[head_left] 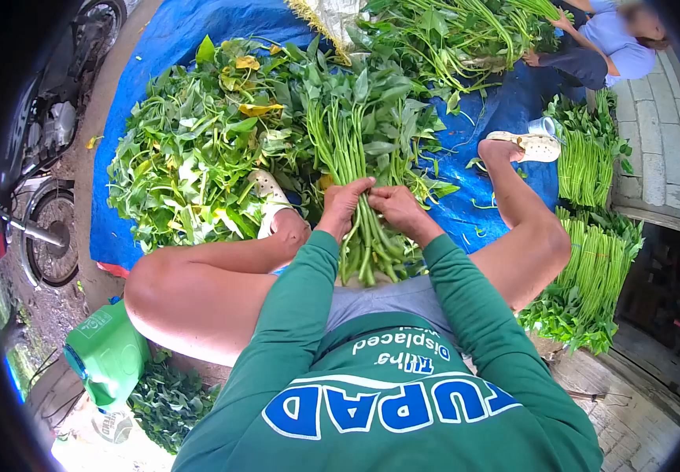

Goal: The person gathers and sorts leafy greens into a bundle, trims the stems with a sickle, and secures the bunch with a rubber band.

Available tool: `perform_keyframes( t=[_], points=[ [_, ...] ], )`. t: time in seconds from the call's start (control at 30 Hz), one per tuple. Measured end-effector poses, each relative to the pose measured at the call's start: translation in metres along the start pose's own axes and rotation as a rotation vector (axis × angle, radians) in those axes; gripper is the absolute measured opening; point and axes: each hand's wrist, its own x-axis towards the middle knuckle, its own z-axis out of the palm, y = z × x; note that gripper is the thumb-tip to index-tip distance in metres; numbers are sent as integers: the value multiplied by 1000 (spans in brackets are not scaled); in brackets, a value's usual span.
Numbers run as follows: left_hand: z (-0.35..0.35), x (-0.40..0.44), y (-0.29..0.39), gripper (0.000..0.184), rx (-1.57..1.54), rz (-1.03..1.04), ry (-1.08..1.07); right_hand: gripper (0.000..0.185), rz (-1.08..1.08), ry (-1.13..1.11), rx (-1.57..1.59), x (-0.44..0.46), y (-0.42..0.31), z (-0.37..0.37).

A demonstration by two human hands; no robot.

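Note:
A bunch of water spinach [346,153] stands between my legs, leaves pointing away from me and cut stem ends toward my lap. My left hand [342,206] is closed around the stems from the left. On the other side, my right hand [400,211] has its fingers pinched against the same stems, thumbs close together. Whether a tie is between the fingers is too small to tell. Just left of the bunch lies a large heap of loose leafy greens [190,149], with some yellowed leaves in it.
A blue tarp [466,204] lies beneath the greens. Tied bundles [591,259] are stacked at right, near a white cup [542,126]. Another person [611,43] handles stems at top right. A green jug [108,350] and a motorcycle [53,149] are on the left.

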Motion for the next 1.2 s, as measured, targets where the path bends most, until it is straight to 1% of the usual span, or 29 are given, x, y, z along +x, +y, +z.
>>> perform_keyframes(
  t=[0.03,0.07,0.13,0.17,0.2,0.23,0.27,0.3,0.33,0.37,0.43,0.5,0.53,0.6,0.63,0.67,0.7,0.73,0.83,0.87,0.9,0.93,0.97,1.0,1.03,1.1,1.17,1.2],
  points=[
    [0,-3,5,25,33,48,6,34,-33,-89,-59,-1,-13,-7],
    [1,-8,6,24,68,91,10,32,5,40,-176,-1,-26,-17],
    [3,-9,11,23,161,203,17,32,-266,447,87,26,-40,-35],
    [4,-13,16,23,151,207,-11,32,-255,516,233,39,-55,-44],
    [6,-23,26,24,146,200,-37,32,-223,526,358,45,-82,-51],
    [10,-36,36,24,144,188,-65,25,-272,458,420,63,-90,-58],
    [16,-50,48,24,152,100,-130,26,-308,407,522,84,-98,-58],
    [18,-53,51,23,166,109,-155,27,-415,423,395,100,-106,-55],
    [18,-51,58,23,139,130,-118,29,-392,321,158,114,-114,-65],
    [13,-54,63,23,111,139,-74,31,-277,-14,449,113,-127,-76],
    [7,-61,83,26,165,255,31,34,-338,31,594,93,-148,-101],
    [2,-68,105,23,180,337,127,31,-249,272,582,88,-131,-127],
    [-7,-61,112,21,178,405,163,25,-189,293,206,110,-91,-143],
    [-12,-54,122,19,153,516,192,26,-65,410,-447,120,-23,-118],
    [-11,-55,124,19,127,561,187,29,28,414,-396,125,29,-90],
    [-9,-56,125,18,99,605,184,31,13,414,-518,112,49,-65],
    [-7,-56,125,18,98,599,180,32,40,388,-472,87,52,-49],
    [-3,-58,123,18,97,592,179,33,65,490,-396,71,48,-32],
    [-3,-56,115,19,117,532,169,32,62,557,-175,71,70,-10],
    [-2,-56,112,20,120,515,159,29,11,547,-221,76,76,-12],
    [1,-56,112,20,120,502,146,29,-23,547,-203,79,82,-16],
    [4,-59,113,21,128,443,160,28,-60,551,-187,80,85,-24],
    [6,-59,115,21,126,454,143,27,-97,554,-172,82,88,-34],
    [7,-58,114,22,123,460,128,25,-24,453,-233,76,74,-52],
    [7,-57,111,22,120,464,114,22,30,405,-113,67,61,-69],
    [7,-56,108,23,109,457,109,19,248,384,540,45,30,-92],
    [10,-61,108,24,118,439,97,15,172,364,869,6,-5,-116],
    [8,-55,106,24,104,428,87,16,99,327,1002,-8,-11,-127]
  ],
)
